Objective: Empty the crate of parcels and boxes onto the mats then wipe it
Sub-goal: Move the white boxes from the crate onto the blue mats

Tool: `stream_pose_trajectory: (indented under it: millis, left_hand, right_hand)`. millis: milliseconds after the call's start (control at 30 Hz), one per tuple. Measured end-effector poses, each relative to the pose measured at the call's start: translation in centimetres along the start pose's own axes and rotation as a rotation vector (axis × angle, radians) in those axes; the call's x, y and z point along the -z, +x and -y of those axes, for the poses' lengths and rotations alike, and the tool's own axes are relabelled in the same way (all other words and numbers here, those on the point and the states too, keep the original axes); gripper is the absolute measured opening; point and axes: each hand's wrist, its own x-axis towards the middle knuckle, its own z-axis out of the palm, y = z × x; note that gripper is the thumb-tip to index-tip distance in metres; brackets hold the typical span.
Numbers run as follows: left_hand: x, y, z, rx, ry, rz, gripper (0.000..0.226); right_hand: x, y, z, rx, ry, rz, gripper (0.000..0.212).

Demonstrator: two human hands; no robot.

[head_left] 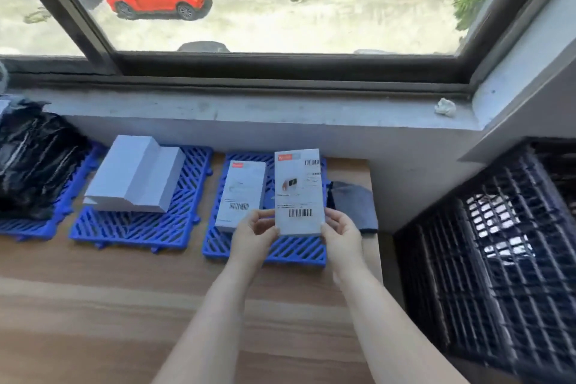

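Note:
A small white box (pixel 298 190) with barcodes is held between both hands above the right blue mat (pixel 274 251). My left hand (pixel 254 232) pinches its lower left corner and my right hand (pixel 339 234) grips its lower right edge. A second small white box (pixel 240 193) lies on the same mat just to the left. Two larger white boxes (pixel 137 178) lie on the middle blue mat (pixel 131 229). A black plastic parcel (pixel 34 162) sits on the left blue mat (pixel 28 226). The black lattice crate (pixel 486 262) stands at the right, with something pale showing through its wall.
A folded grey-blue cloth (pixel 355 203) lies on the wooden table (pixel 93 305) right of the mats. The window sill (pixel 280 109) runs along the back, with a crumpled white scrap (pixel 445 106) on it. The table's right edge borders the crate.

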Motion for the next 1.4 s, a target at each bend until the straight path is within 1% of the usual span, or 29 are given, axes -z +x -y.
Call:
stream_pose_trajectory:
  millis: [67,100,167,233,267,333,400,467,500,533,567,600,633,700,767,933,1000,1100,1200,1300,1400]
  left_hand:
    - [1.5,2.1,1.7,-0.054,0.274,0.022,0.023]
    - [2.2,3.0,2.3,-0.088,0.414,0.04,0.024]
    - [3.7,4.5,3.5,-0.158,0.617,0.087,0.032]
    - [4.9,5.6,4.0,-0.261,0.772,0.088,0.038]
    - [5.4,6.1,4.1,-0.316,0.826,0.085,0.041]
    - [6.3,6.9,4.0,-0.357,0.883,0.098,0.044]
    - [6.7,8.1,4.0,-0.392,0.988,0.113,0.045]
    - [6.6,9.3,4.0,-0.41,1.132,0.141,0.049]
    - [6.4,10.0,4.1,-0.411,1.2,0.166,0.052]
    - [6.2,10.6,4.3,-0.413,1.26,0.191,0.055]
    - [6.0,11.1,4.6,-0.414,1.31,0.208,0.058]
    - [5.9,11.4,5.1,-0.412,1.35,0.216,0.06]
    - [5.7,11.6,5.6,-0.414,1.37,0.209,0.061]
    - [5.4,11.5,6.4,-0.422,1.386,0.175,0.064]
    - [5.1,11.6,6.8,-0.42,1.399,0.176,0.063]
    - [4.7,12.3,6.5,-0.43,1.411,0.172,0.06]
    - [4.6,12.5,6.3,-0.436,1.409,0.182,0.059]
    - [4.5,12.4,5.7,-0.426,1.386,0.203,0.062]
    - [4.2,11.6,4.4,-0.433,1.344,0.188,0.06]
    - [3.4,10.8,2.4,-0.541,1.323,0.177,0.054]
    - [1.4,9.9,0.3,-0.65,1.251,0.167,0.046]
  right_hand:
    - [-1.9,0.8,-1.5,-0.06,-0.017,-0.086,0.024]
    - [-2.7,1.3,-2.2,-0.099,-0.025,-0.135,0.022]
    - [-4.0,2.4,-3.6,-0.168,-0.001,-0.193,0.021]
    - [-5.0,3.5,-4.9,-0.212,0.043,-0.212,0.021]
    - [-5.5,3.8,-5.2,-0.2,0.045,-0.229,0.02]
    - [-6.3,3.5,-4.7,-0.122,-0.042,-0.297,0.019]
    - [-6.9,3.2,-4.2,0.001,-0.248,-0.366,0.02]
    - [-7.4,3.1,-4.0,0.191,-0.581,-0.365,0.023]
    - [-7.8,3.3,-4.1,0.289,-0.793,-0.315,0.031]
    - [-8.3,3.4,-4.3,0.35,-1.012,-0.231,0.042]
    - [-8.8,3.7,-4.7,0.352,-1.199,-0.133,0.052]
    - [-9.3,4.1,-5.1,0.332,-1.338,-0.056,0.057]
    - [-9.8,4.4,-5.5,0.294,-1.43,-0.015,0.058]
    - [-10.7,4.8,-6.1,0.23,-1.498,-0.017,0.058]
    - [-11.3,5.3,-6.2,0.196,-1.507,-0.041,0.058]
    - [-11.5,6.0,-5.8,0.167,-1.511,-0.032,0.058]
    - [-11.6,6.2,-5.3,0.161,-1.565,-0.043,0.058]
    - [-12.2,6.3,-4.5,0.18,-1.715,-0.074,0.06]
    - [-11.6,5.8,-3.5,0.24,-1.756,-0.03,0.061]
    - [-8.8,4.4,-2.4,0.342,-1.737,-0.01,0.058]
    - [-4.5,2.3,-1.1,0.357,-1.782,-0.012,0.061]
